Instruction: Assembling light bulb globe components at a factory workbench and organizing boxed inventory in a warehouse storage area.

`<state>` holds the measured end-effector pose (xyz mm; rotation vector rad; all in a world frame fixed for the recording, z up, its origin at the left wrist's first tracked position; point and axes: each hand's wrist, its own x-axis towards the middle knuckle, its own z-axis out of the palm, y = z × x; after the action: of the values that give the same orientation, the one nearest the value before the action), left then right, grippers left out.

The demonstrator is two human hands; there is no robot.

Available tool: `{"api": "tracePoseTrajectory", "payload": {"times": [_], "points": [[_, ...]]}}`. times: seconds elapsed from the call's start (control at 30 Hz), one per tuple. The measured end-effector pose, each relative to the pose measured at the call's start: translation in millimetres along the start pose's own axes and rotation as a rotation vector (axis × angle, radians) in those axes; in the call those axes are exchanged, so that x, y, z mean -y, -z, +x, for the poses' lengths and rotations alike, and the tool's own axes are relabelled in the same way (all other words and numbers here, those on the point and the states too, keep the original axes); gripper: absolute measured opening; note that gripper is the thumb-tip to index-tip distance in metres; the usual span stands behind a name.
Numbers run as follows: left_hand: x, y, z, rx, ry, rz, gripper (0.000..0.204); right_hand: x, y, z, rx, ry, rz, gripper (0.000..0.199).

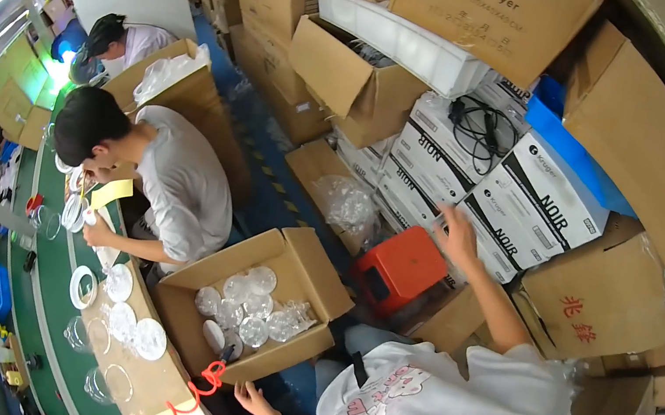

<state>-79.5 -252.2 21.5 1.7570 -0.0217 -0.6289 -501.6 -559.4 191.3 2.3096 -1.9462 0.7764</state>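
My left hand (253, 403) is low beside the near corner of an open cardboard carton (308, 270), its fingers stretched toward the carton's lower edge. Whether they touch it, I cannot tell. Inside the carton lie several clear round plastic covers (256, 306). On the right, my right hand (459, 239) is raised with its fingers apart and nothing in them. It hovers by the edge of a red plastic stool (404, 265), in front of stacked white boxes (521, 196). A red coiled air hose (211, 373) hangs by the carton's near left corner.
Left of the carton, a bench board (169, 374) holds clear discs and rings (150, 339) beside a green conveyor belt (36, 271). A co-worker in grey (183, 172) sits there; another person (134, 44) is farther back. Cartons, a blue bin (575, 144) and a black cable (475, 130) crowd the right.
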Motion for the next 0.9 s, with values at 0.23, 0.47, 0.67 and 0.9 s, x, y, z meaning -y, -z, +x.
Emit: {"api": "tracePoseTrajectory", "payload": {"times": [0.23, 0.47, 0.67, 0.9], "points": [[-35, -91, 9, 0.297, -0.202, -0.043, 0.038, -6, 136, 258, -0.747, 0.112, -0.378, 0.055], [-33, -156, 10, 0.308, -0.220, -0.051, 0.041, -74, 172, 417, -0.845, -0.149, -0.580, 0.069], [-36, -212, 0, 0.234, -0.123, -0.059, 0.044, -92, 151, 467, -0.960, -0.063, -0.506, 0.080], [-24, -240, -20, 0.166, -0.132, -0.074, 0.042, -59, 106, 541, -1.058, 0.092, -0.456, 0.078]]}}
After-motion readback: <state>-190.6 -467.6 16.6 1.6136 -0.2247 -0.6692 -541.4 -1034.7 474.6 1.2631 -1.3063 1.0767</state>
